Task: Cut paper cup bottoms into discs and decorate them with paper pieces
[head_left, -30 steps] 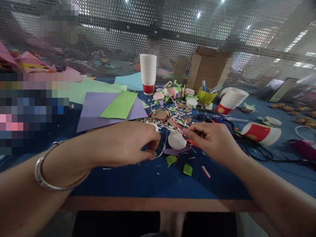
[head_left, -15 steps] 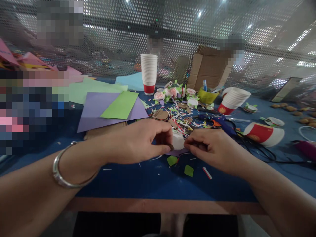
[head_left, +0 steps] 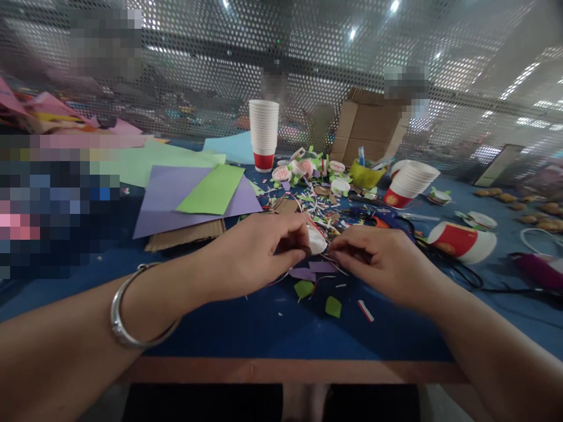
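Note:
My left hand (head_left: 281, 243), with a silver bangle (head_left: 121, 319) on its wrist, is closed in a pinch at the edge of a small white round paper piece (head_left: 315, 241). That piece looks like the bottom of a paper cup; the fingers hide part of it. Just right of it, my right hand (head_left: 373, 255) has thumb and fingers pinched together; what they hold, if anything, is hidden. Below the hands lie purple paper strips (head_left: 303, 274) and green leaf-shaped cutouts (head_left: 333, 306). Paper scraps (head_left: 321, 205) are strewn behind the white piece.
Purple (head_left: 160, 199) and green sheets (head_left: 213, 190) lie on cardboard at left. A cup stack (head_left: 264, 132) stands behind, near decorated cup bottoms (head_left: 303, 167). Rightward are a yellow container (head_left: 367, 176), a blue tool (head_left: 398, 223) with black cord, a tipped cup (head_left: 461, 241) and walnut-like things (head_left: 543, 223).
The white piece has tilted and sits a little higher, showing less of its face, and a gap shows between it and my right fingers. The camera view has shifted slightly.

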`<control>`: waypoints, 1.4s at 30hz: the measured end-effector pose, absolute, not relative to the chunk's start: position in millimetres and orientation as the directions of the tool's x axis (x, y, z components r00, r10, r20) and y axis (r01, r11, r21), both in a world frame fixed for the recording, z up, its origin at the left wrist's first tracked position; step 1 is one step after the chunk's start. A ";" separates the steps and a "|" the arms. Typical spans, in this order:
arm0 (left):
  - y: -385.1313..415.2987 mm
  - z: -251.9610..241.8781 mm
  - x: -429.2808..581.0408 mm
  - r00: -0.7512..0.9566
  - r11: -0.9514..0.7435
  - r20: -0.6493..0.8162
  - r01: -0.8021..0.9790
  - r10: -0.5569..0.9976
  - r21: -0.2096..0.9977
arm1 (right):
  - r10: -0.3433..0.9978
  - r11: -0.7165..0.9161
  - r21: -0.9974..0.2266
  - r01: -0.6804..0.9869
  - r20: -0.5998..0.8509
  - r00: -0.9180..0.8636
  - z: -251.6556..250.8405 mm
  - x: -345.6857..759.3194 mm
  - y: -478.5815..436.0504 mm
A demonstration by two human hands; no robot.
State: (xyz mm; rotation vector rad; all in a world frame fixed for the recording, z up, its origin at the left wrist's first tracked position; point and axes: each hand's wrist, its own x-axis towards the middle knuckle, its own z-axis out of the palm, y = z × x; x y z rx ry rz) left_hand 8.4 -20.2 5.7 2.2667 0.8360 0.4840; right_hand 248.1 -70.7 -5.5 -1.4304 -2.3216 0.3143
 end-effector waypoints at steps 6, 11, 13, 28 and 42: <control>-15.5 4.4 10.1 0.633 -0.435 0.150 0.321 0.759 0.841 | 0.923 0.371 -0.418 0.829 0.262 -0.281 -2.4 262.0 -62.6; -15.6 7.2 9.5 0.591 -0.375 0.151 0.278 0.793 0.884 | 0.900 0.429 -0.403 0.808 0.270 -0.343 -1.8 263.8 -62.6; -15.7 6.6 9.0 0.587 -0.382 0.148 0.298 0.796 0.875 | 0.882 0.470 -0.407 0.783 0.247 -0.401 -2.3 260.1 -64.4; -5.2 1.0 12.1 0.484 -0.172 0.088 0.133 0.871 0.976 | 0.965 -0.207 -0.127 0.970 0.134 0.223 0.5 354.9 -30.2; -0.6 -3.6 11.9 0.464 -0.101 0.093 -0.007 0.881 0.995 | 0.886 -0.458 -0.556 0.694 -0.226 0.404 -6.0 352.9 -21.9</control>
